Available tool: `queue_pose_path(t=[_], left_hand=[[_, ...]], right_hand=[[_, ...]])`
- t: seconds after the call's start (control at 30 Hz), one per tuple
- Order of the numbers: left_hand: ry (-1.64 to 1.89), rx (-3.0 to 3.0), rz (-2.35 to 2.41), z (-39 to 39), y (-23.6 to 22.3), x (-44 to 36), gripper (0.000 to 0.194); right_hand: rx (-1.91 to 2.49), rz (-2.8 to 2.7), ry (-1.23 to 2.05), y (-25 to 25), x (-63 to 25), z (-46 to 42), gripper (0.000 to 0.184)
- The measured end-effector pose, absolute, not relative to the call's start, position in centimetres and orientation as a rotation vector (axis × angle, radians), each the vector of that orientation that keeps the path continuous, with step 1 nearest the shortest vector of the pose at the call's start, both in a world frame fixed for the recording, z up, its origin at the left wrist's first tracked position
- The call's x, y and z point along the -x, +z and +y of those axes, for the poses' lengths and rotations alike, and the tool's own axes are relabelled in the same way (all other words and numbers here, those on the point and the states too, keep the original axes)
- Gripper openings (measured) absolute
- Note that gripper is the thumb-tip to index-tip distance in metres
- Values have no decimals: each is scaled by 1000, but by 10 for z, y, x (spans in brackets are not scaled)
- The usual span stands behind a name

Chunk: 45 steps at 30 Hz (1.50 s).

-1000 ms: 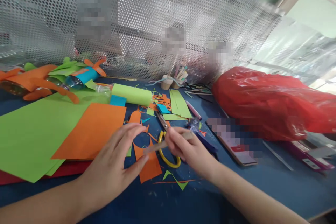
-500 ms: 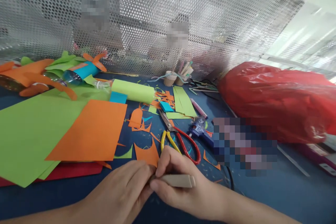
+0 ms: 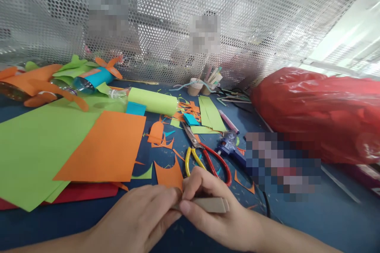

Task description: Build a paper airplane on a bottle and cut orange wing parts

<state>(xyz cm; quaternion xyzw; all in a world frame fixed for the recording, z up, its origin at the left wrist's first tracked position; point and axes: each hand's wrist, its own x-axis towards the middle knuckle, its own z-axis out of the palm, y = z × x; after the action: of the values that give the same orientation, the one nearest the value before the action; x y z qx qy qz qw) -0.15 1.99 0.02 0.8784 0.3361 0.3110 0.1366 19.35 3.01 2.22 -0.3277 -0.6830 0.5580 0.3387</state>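
Observation:
At the front of the table my right hand [image 3: 208, 201] pinches a flat beige strip [image 3: 212, 204], which looks like folded cardboard, between thumb and fingers. Its right end sticks out over my palm. My left hand [image 3: 148, 209] is closed at the strip's other end, right against the right fingertips, and hides that end. Just beyond the fingers lie an orange paper scrap [image 3: 169, 172] with a curved cutout and a pair of scissors [image 3: 194, 140] with one red and one yellow handle.
Green paper sheets [image 3: 38, 142] and an orange sheet [image 3: 103, 146] lie left. Behind them are paper-wrapped bottles [image 3: 152, 101]. A blue glue gun [image 3: 230, 146] lies right of the scissors, before a big red plastic bag [image 3: 314, 114]. Perforated metal [image 3: 166, 19] stands at the back.
The view has shifted slightly, so the table things sit a little farther right. Both hands keep their hold on the beige strip, with hardly any change in their pose.

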Motion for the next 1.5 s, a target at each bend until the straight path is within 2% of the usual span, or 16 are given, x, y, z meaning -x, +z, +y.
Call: queue_pose_path(t=[0.13,0.2,0.27,0.37,0.47,1.07,1.5], left_hand=[[1105,-2638,1189,19,0,4,40],[1079,-2791,1163,17,0,4,35],[938,-2979,1046,13,-1,3,39],[616,-3151,881,8,-5,2,48],[458,-3181,802,6,-10,3,46],[459,-3147,858,5,-19,4,41],[479,-3177,855,6,-19,2,50]], right_hand=[[978,-1368,1334,22,-198,38,25],[1031,-1263,1251,21,-198,45,20],[1076,-1335,1242,21,-196,49,15],[1116,-1578,1302,22,-193,48,17],[1099,-1667,1346,21,-191,43,14],[1136,-1759,1355,10,-196,47,14],[1148,-1772,1360,9,-196,48,14]])
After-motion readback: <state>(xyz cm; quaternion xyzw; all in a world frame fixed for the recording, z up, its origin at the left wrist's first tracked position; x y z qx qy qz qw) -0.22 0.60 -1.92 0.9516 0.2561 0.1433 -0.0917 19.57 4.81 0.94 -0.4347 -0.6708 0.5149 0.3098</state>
